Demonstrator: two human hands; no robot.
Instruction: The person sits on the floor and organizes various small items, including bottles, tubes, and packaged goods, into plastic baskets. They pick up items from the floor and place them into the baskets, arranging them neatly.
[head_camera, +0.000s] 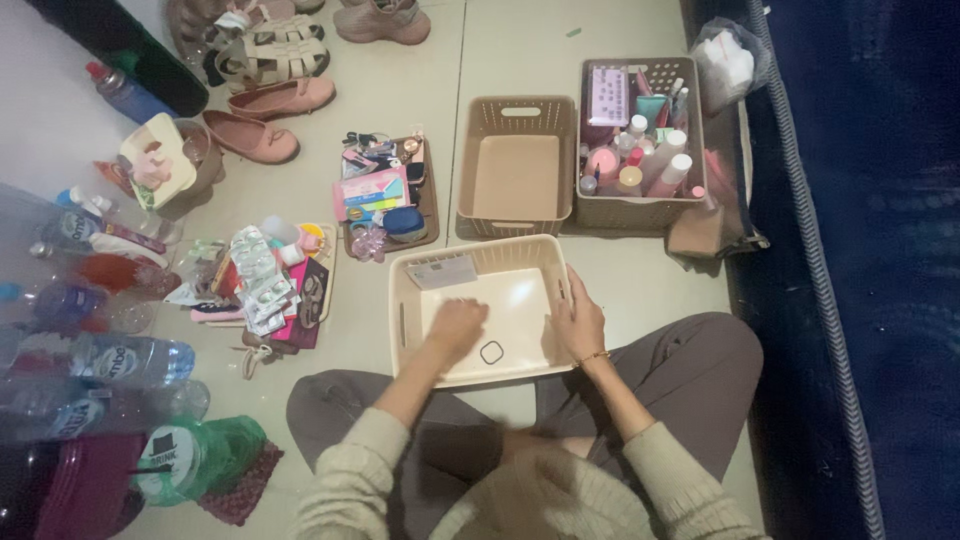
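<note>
Pressing down inside the shallow cream plastic basket (540, 262), the left hand (457, 328) is curled loosely with its knuckles up, seemingly rubbing the basket floor; whether it has a cloth or anything else under the fingers cannot be told, since that part is blurred. The right hand (580, 318) lies flat and open against the basket's right wall, steadying it rather than gripping. The basket sits on the tiled floor (420, 80) just in front of the crossed legs, with a pale slip of paper (442, 271) lying in its far left corner.

A hard push from the left hand could probably slide the light basket forward, since only an open palm braces it. It would then bump the empty tan slotted plastic crate (516, 165) just beyond. A wide sweep might also flick the paper out toward the heap of foil blister packs (260, 280) just to the left.
</note>
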